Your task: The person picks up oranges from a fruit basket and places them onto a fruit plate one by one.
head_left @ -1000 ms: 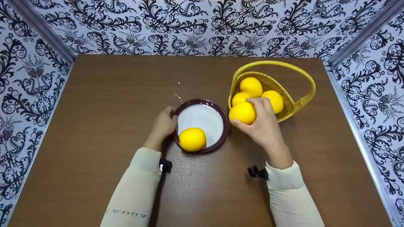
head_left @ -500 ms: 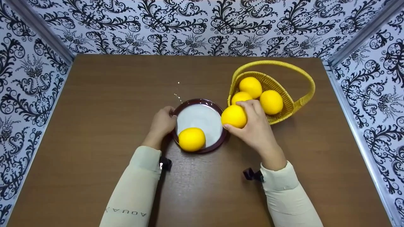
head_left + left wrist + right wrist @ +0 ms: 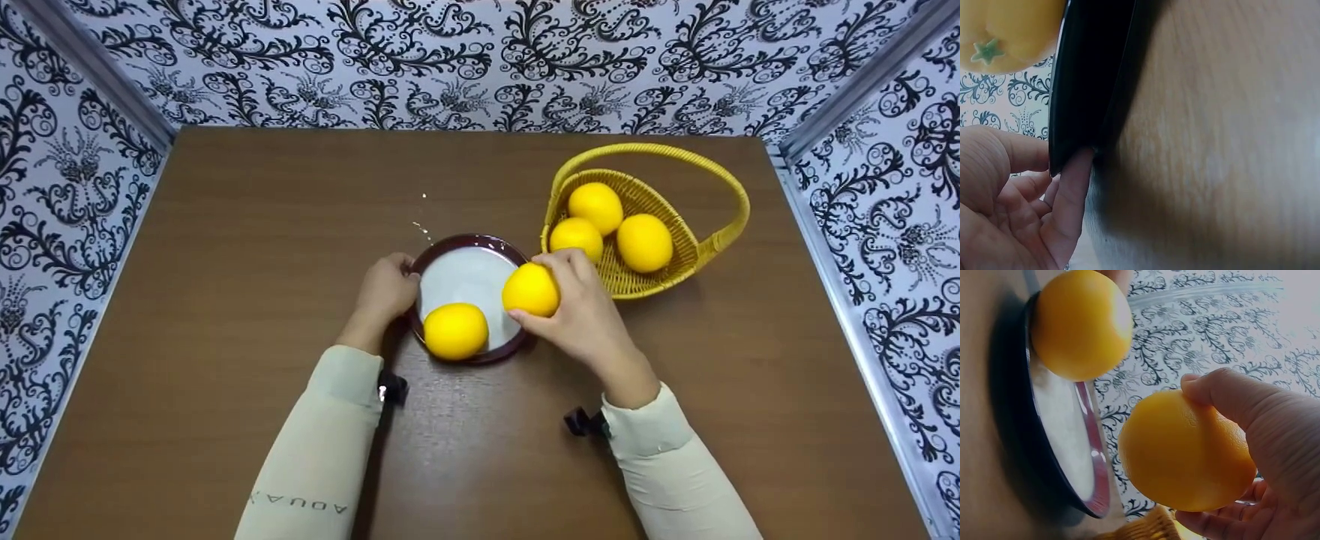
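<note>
My left hand (image 3: 388, 289) pinches the left rim of a plate (image 3: 471, 270) with a white middle and a dark maroon rim. In the left wrist view the thumb lies on top of the plate's dark edge (image 3: 1086, 84), with a finger beneath. One yellow orange (image 3: 455, 331) rests on the plate's near side; its green star-shaped stem mark shows in the left wrist view. My right hand (image 3: 581, 315) grips another orange (image 3: 1185, 453) between thumb and fingers, above the plate's right rim. Behind that hand stands a yellow wicker basket (image 3: 686, 266) holding three oranges (image 3: 645, 243).
The basket's tall arched handle (image 3: 731, 217) rises at the right. Brown wooden table (image 3: 285, 210) surrounds the plate, with small pale specks of glare beyond it. Patterned walls (image 3: 450, 67) enclose the back and both sides.
My right hand has carried its orange leftward out of the basket to over the plate's right side. My left hand and the plate have stayed in place.
</note>
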Demonstrator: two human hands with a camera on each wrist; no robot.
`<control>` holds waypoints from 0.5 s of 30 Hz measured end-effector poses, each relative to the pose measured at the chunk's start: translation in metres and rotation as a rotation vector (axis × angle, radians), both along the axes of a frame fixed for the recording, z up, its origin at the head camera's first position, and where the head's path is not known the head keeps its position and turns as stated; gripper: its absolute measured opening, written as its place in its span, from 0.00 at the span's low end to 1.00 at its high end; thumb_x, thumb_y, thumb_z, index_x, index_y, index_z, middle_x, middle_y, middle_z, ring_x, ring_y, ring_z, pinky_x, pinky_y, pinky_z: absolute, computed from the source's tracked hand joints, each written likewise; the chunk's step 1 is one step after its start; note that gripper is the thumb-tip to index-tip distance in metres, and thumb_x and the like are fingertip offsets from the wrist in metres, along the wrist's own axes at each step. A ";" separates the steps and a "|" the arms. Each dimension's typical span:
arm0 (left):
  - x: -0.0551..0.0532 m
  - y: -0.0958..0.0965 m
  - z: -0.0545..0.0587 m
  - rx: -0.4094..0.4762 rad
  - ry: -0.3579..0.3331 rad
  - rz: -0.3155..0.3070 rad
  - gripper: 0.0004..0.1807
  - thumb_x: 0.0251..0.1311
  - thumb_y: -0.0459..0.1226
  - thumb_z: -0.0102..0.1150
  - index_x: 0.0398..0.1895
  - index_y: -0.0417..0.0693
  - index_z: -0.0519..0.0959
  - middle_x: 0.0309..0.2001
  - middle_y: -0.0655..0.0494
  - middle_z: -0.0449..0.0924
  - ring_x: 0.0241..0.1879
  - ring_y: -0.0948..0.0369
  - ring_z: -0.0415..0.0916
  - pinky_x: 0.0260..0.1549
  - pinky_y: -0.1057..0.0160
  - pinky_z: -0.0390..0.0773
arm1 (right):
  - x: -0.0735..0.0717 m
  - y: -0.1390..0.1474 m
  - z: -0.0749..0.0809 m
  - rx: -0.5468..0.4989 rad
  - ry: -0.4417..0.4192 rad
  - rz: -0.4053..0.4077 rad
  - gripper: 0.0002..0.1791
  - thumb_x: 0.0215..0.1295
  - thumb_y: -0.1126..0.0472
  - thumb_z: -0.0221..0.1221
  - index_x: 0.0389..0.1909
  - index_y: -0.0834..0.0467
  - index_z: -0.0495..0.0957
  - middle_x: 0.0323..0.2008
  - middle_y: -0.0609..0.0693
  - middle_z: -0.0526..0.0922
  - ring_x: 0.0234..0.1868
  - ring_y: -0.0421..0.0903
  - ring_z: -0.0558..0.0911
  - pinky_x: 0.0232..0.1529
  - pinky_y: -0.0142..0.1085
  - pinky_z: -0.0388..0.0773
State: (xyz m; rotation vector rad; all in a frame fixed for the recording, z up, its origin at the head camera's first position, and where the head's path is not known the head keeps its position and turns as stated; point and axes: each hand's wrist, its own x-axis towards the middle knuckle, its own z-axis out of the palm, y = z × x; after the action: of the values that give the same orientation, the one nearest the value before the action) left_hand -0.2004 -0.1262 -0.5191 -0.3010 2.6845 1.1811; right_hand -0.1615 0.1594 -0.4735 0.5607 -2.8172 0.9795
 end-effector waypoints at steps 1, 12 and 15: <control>0.000 0.000 0.000 0.002 -0.004 0.000 0.14 0.70 0.35 0.52 0.52 0.38 0.81 0.50 0.39 0.84 0.50 0.45 0.77 0.58 0.48 0.76 | 0.000 -0.001 -0.001 0.004 -0.004 0.006 0.40 0.51 0.45 0.79 0.62 0.56 0.75 0.56 0.58 0.72 0.57 0.57 0.74 0.60 0.53 0.74; 0.000 0.000 0.002 0.002 -0.018 -0.011 0.14 0.70 0.34 0.51 0.53 0.37 0.80 0.49 0.39 0.83 0.49 0.45 0.76 0.57 0.49 0.76 | 0.000 -0.012 -0.016 0.049 -0.024 0.057 0.38 0.52 0.45 0.78 0.60 0.57 0.76 0.55 0.57 0.73 0.58 0.56 0.74 0.61 0.51 0.76; 0.000 0.000 0.003 -0.001 -0.021 -0.018 0.14 0.70 0.34 0.51 0.53 0.37 0.79 0.50 0.38 0.82 0.50 0.45 0.77 0.58 0.48 0.76 | 0.001 -0.014 -0.018 0.055 -0.024 0.068 0.38 0.51 0.46 0.79 0.60 0.57 0.76 0.54 0.56 0.73 0.57 0.55 0.74 0.61 0.51 0.76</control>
State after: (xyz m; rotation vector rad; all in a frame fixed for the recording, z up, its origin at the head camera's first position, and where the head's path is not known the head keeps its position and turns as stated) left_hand -0.2006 -0.1266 -0.5161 -0.2873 2.6640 1.1655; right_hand -0.1609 0.1456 -0.4916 0.6590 -2.8715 0.9294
